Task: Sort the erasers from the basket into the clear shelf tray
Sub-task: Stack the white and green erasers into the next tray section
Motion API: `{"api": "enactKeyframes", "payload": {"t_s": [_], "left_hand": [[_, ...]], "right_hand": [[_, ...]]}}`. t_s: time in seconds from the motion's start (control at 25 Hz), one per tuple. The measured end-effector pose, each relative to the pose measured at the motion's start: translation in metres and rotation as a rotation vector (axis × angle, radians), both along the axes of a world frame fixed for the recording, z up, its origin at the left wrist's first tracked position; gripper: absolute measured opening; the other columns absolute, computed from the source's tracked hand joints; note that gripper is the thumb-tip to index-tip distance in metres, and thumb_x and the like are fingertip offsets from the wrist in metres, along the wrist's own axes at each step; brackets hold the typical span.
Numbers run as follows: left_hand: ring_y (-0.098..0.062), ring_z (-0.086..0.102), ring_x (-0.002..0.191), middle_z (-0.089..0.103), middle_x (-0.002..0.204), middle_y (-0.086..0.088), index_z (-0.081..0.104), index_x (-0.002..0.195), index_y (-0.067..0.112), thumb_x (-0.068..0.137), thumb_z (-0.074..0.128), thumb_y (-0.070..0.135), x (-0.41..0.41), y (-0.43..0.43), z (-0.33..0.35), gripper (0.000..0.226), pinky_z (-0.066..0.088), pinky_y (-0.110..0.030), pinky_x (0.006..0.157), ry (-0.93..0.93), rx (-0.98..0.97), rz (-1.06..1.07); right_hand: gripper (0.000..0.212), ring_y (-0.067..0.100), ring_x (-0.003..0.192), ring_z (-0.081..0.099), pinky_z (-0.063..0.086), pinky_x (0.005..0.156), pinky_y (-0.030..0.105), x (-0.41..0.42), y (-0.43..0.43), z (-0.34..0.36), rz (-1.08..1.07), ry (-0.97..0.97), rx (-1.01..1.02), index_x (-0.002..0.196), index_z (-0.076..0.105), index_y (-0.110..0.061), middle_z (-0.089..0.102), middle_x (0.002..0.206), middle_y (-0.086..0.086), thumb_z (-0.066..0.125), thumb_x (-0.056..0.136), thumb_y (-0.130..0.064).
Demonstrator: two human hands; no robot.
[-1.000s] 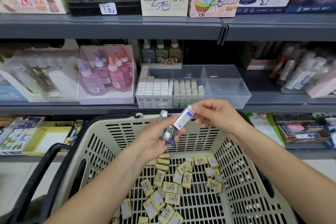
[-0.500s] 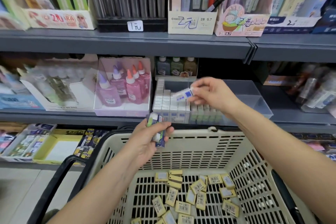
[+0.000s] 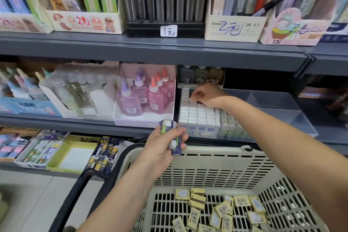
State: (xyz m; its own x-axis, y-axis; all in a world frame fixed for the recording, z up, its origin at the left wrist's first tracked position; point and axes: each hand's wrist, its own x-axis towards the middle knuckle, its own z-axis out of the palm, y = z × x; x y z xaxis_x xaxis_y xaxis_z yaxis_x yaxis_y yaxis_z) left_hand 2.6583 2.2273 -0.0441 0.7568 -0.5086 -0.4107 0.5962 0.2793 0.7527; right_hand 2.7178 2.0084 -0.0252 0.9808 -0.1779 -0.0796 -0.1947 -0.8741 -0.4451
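My left hand (image 3: 165, 143) grips a few sleeved erasers (image 3: 174, 138), blue and green wrappers with white ends, just above the near rim of the beige basket (image 3: 216, 167). Inside the clear shelf tray (image 3: 282, 111), my right hand (image 3: 206, 95) reaches to the back of the white eraser rows (image 3: 197, 113), fingers pinched down on the top of a row. Whether an eraser is still between those fingers is hidden. Several yellow-wrapped erasers (image 3: 222, 211) lie loose on the basket floor.
Pink and purple glue bottles (image 3: 148, 94) stand in a box left of the tray. Pencil and lead boxes line the upper shelf (image 3: 169, 45). The basket's black handle (image 3: 75, 194) hangs at its left. Yellow boxes of stationery (image 3: 75, 154) sit on the lower shelf.
My right hand carried a blue-labelled eraser from above the basket up into the tray and lowered it to the back of the white rows. The left hand stayed put with its erasers.
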Motion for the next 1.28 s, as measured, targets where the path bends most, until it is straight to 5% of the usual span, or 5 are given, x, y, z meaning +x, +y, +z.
{"api": "enactKeyframes", "payload": {"t_s": [0.16,0.36,0.52,0.96,1.28], "left_hand": [[-0.018,0.066,0.060,0.069,0.073,-0.012,0.059,0.084,0.002,0.088,0.053,0.001,0.001,-0.005,0.008,0.008,0.052,-0.023,0.048,0.053,-0.054,-0.001],[-0.024,0.072,0.071,0.072,0.081,-0.018,0.058,0.090,-0.003,0.090,0.049,0.003,-0.007,-0.009,0.019,0.011,0.057,-0.028,0.054,0.177,-0.162,-0.004],[-0.024,0.070,0.069,0.070,0.079,-0.020,0.058,0.087,-0.005,0.089,0.049,0.002,-0.023,-0.032,0.027,0.012,0.059,-0.032,0.065,0.202,-0.199,-0.066],[-0.017,0.069,0.061,0.070,0.069,-0.009,0.061,0.088,0.001,0.086,0.060,0.001,-0.056,-0.080,0.015,0.003,0.056,-0.028,0.052,0.115,-0.004,-0.099],[-0.016,0.066,0.060,0.062,0.081,-0.011,0.052,0.111,-0.001,0.081,0.067,0.005,-0.058,-0.082,0.009,0.035,0.053,-0.023,0.050,0.080,-0.011,-0.084]], "right_hand": [[0.032,0.029,0.098,0.059,0.046,0.082,0.033,-0.004,0.002,0.006,0.004,0.052,-0.085,0.099,0.063,-0.003,0.065,0.106,0.013,0.038,0.097,-0.022],[0.017,0.004,0.073,0.057,0.045,0.071,0.022,-0.064,0.026,0.034,0.001,-0.288,0.145,0.092,0.069,-0.022,0.061,0.075,-0.017,0.056,0.089,-0.034],[0.034,-0.001,0.070,0.051,0.040,0.065,0.019,-0.129,0.044,0.033,0.140,-0.175,0.053,0.085,0.071,-0.022,0.059,0.076,-0.006,0.062,0.076,-0.054],[0.016,0.001,0.054,0.061,0.047,0.051,0.017,-0.175,-0.051,0.044,-0.218,-0.308,0.485,0.072,0.063,-0.018,0.065,0.061,-0.004,0.069,0.081,-0.007],[0.010,0.009,0.079,0.056,0.045,0.073,0.025,-0.150,-0.089,0.028,-0.323,-0.291,-0.112,0.092,0.066,-0.029,0.059,0.076,-0.016,0.066,0.083,-0.034]]}}
